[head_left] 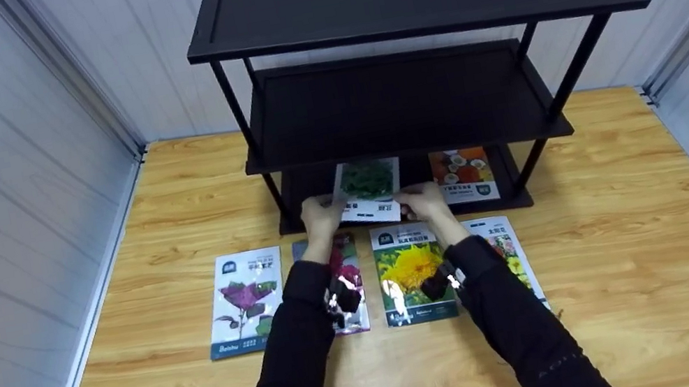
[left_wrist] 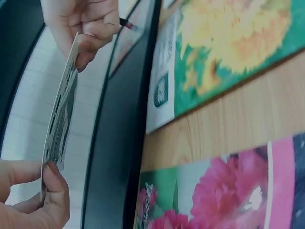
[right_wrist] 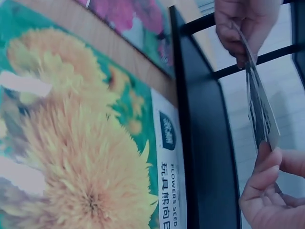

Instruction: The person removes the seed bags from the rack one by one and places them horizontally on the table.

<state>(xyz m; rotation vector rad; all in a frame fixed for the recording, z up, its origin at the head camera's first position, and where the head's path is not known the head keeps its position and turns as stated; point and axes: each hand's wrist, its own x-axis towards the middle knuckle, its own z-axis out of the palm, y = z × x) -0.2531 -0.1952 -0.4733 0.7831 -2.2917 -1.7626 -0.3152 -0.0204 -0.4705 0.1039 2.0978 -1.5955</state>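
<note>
Both hands hold a white seed packet (head_left: 367,182) with a dark green leafy picture, at the front of the shelf's bottom tier. My left hand (head_left: 322,217) pinches its left edge between thumb and fingers; my right hand (head_left: 424,201) pinches the right edge. In the left wrist view the packet (left_wrist: 59,114) shows nearly edge-on, tilted, with the left hand (left_wrist: 38,198) low. The right wrist view shows the right hand (right_wrist: 271,188) gripping the near end of the packet (right_wrist: 257,102). An orange-and-white flower packet (head_left: 463,174) lies to the right on the bottom tier.
A black three-tier shelf (head_left: 397,92) stands at the back, its middle tier overhanging the hands. In front, on the wooden table (head_left: 644,282), lie a purple flower packet (head_left: 245,303), a magenta one (head_left: 349,270), a yellow one (head_left: 411,267) and a mixed-flower one (head_left: 513,256). Pale walls enclose the table.
</note>
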